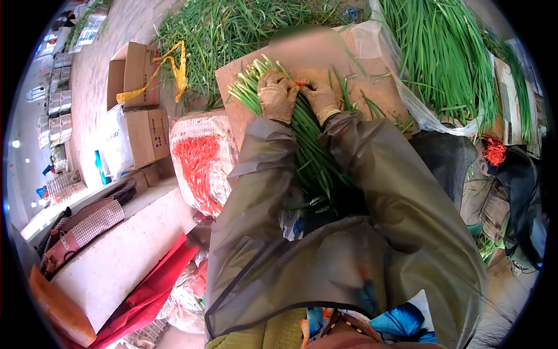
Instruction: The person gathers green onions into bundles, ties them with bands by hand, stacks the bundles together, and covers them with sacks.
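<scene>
Bundle (309, 139) is angled far-left to near-right, clasped by the curled left hand (276, 98) (the nearer one); red tie (300, 83) is pinched alongside by the right hand (322, 100).

We see matt brown cardboard in the box (150, 135); left of it, a glossy plastic bag (115, 139); below it, smooth red cloth-like sheeting (152, 286).

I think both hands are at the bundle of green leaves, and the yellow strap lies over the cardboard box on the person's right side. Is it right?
Not quite. In the head view, the yellow strap lies over the cardboard box on the person's left side, not the right. Both the left hand and right hand are indeed at the bundle of green leaves.
</scene>
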The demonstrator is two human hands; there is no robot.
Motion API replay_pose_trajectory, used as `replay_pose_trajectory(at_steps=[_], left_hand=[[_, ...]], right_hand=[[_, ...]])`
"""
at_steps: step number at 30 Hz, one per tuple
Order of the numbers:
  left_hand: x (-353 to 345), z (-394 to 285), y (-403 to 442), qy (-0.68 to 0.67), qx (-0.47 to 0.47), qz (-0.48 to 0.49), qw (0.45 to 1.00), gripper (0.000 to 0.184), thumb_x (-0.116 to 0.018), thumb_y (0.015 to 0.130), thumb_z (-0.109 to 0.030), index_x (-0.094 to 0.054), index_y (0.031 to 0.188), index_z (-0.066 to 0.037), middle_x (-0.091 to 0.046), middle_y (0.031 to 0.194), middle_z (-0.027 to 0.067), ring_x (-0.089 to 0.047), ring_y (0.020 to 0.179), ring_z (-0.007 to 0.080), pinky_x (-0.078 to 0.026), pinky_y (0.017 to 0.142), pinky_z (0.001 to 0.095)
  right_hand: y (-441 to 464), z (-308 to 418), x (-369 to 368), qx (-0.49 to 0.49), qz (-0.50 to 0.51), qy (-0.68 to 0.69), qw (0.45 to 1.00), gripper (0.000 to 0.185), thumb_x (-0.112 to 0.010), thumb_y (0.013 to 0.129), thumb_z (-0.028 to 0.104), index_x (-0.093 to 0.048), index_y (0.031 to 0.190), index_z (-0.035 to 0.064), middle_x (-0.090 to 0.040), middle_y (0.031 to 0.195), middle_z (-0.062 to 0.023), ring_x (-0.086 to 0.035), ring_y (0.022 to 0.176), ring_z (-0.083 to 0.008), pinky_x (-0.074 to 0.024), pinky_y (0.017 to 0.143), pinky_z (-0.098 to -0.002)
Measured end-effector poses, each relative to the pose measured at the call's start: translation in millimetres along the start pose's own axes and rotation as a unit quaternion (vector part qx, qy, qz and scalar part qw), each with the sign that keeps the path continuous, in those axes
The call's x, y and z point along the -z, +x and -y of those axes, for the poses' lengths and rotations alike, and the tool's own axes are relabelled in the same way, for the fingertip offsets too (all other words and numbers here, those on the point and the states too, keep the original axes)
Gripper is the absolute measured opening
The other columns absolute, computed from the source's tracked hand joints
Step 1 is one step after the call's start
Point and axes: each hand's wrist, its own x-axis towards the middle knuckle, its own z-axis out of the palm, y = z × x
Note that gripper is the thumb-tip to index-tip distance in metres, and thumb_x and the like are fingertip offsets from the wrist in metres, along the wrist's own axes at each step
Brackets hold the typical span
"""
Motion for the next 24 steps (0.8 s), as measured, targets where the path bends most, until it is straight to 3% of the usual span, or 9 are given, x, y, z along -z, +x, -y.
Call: replay_pose_trajectory(at_steps=[1, 2, 3, 6, 11, 15, 20, 22, 24], left_hand=[[2.4, -1.7, 1.2, -0.045, 0.010, 0.016, 0.999, 0.010, -0.069, 0.066, -0.018, -0.067, 0.072, -0.011, -0.059, 0.083, 0.0063, -0.053, 0.092, 0.0269, -0.037, 0.086, 0.0389], [0.6, -2.5, 0.5, -0.068, 0.003, -0.027, 0.997, 0.009, -0.070, 0.065, -0.016, -0.067, 0.071, -0.011, -0.057, 0.076, 0.0052, -0.052, 0.086, 0.0252, -0.038, 0.079, 0.0388], [-0.3, -2.1, -0.2, -0.069, 0.004, -0.028, 0.997, 0.009, -0.070, 0.065, -0.016, -0.067, 0.071, -0.011, -0.057, 0.076, 0.0052, -0.052, 0.086, 0.0252, -0.038, 0.079, 0.0388], [-0.8, -1.0, -0.8, -0.097, 0.008, -0.012, 0.995, 0.011, -0.071, 0.064, -0.015, -0.067, 0.073, -0.012, -0.057, 0.072, 0.0037, -0.053, 0.081, 0.0231, -0.037, 0.084, 0.0379], [-5.7, 0.1, 0.5, -0.177, 0.086, 0.026, 0.980, 0.035, -0.073, 0.064, -0.014, -0.060, 0.096, -0.010, -0.056, 0.064, -0.0003, -0.054, 0.068, 0.0198, -0.031, 0.094, 0.0388], [-7.1, 0.0, 1.1, -0.152, 0.088, 0.025, 0.984, 0.039, -0.073, 0.065, -0.012, -0.056, 0.100, -0.009, -0.056, 0.063, -0.0012, -0.055, 0.068, 0.0191, -0.031, 0.094, 0.0388], [-10.1, 1.0, 1.4, -0.154, 0.100, 0.025, 0.983, 0.038, -0.072, 0.065, -0.012, -0.056, 0.099, -0.009, -0.055, 0.063, -0.0011, -0.055, 0.069, 0.0191, -0.031, 0.094, 0.0382], [-11.2, 2.6, 1.4, -0.153, 0.099, 0.033, 0.983, 0.037, -0.072, 0.066, -0.012, -0.056, 0.099, -0.009, -0.055, 0.062, -0.0010, -0.055, 0.069, 0.0186, -0.030, 0.095, 0.0377], [-10.1, 1.4, 1.4, -0.152, 0.097, 0.033, 0.983, 0.036, -0.072, 0.066, -0.012, -0.055, 0.099, -0.009, -0.056, 0.062, -0.0012, -0.056, 0.069, 0.0184, -0.030, 0.095, 0.0379]], right_hand=[[1.0, 0.7, -0.2, 0.001, -0.001, -0.001, 1.000, 0.023, -0.059, 0.081, 0.016, -0.063, 0.097, 0.0008, -0.064, 0.090, -0.0137, -0.060, 0.081, -0.0220, -0.0440, 0.075, -0.0287], [1.9, -1.2, -1.3, -0.008, -0.008, 0.022, 1.000, 0.022, -0.060, 0.081, 0.015, -0.063, 0.097, 0.0006, -0.064, 0.089, -0.0134, -0.059, 0.080, -0.0209, -0.0439, 0.074, -0.0281], [2.6, -3.0, -2.2, -0.017, -0.015, 0.044, 0.999, 0.021, -0.060, 0.081, 0.014, -0.063, 0.096, 0.0005, -0.064, 0.088, -0.0130, -0.059, 0.079, -0.0199, -0.0438, 0.074, -0.0276], [6.8, -9.5, -5.6, -0.015, -0.022, 0.047, 0.999, 0.020, -0.061, 0.080, 0.012, -0.063, 0.096, 0.0005, -0.064, 0.087, -0.0113, -0.058, 0.078, -0.0171, -0.0434, 0.072, -0.0266], [5.1, 1.8, -1.6, -0.039, -0.014, 0.009, 0.999, 0.020, -0.062, 0.080, 0.013, -0.064, 0.095, 0.0004, -0.065, 0.085, -0.0097, -0.057, 0.077, -0.0156, -0.0433, 0.070, -0.0272], [5.3, -7.0, -4.5, -0.025, -0.018, 0.069, 0.997, 0.019, -0.063, 0.080, 0.014, -0.064, 0.093, 0.0005, -0.065, 0.084, -0.0092, -0.057, 0.075, -0.0156, -0.0437, 0.069, -0.0277], [8.8, -18.2, -3.6, -0.001, -0.004, 0.040, 0.999, 0.023, -0.063, 0.080, 0.017, -0.064, 0.098, 0.0031, -0.065, 0.087, -0.0106, -0.060, 0.077, -0.0195, -0.0445, 0.070, -0.0280], [1.1, -0.4, 2.0, -0.007, 0.003, -0.043, 0.999, 0.026, -0.062, 0.080, 0.018, -0.063, 0.102, 0.0043, -0.065, 0.092, -0.0123, -0.060, 0.081, -0.0210, -0.0445, 0.072, -0.0278], [-2.3, -3.9, 3.2, 0.002, 0.008, -0.018, 1.000, 0.025, -0.061, 0.081, 0.017, -0.063, 0.102, 0.0041, -0.064, 0.094, -0.0110, -0.060, 0.083, -0.0193, -0.0442, 0.074, -0.0269]])
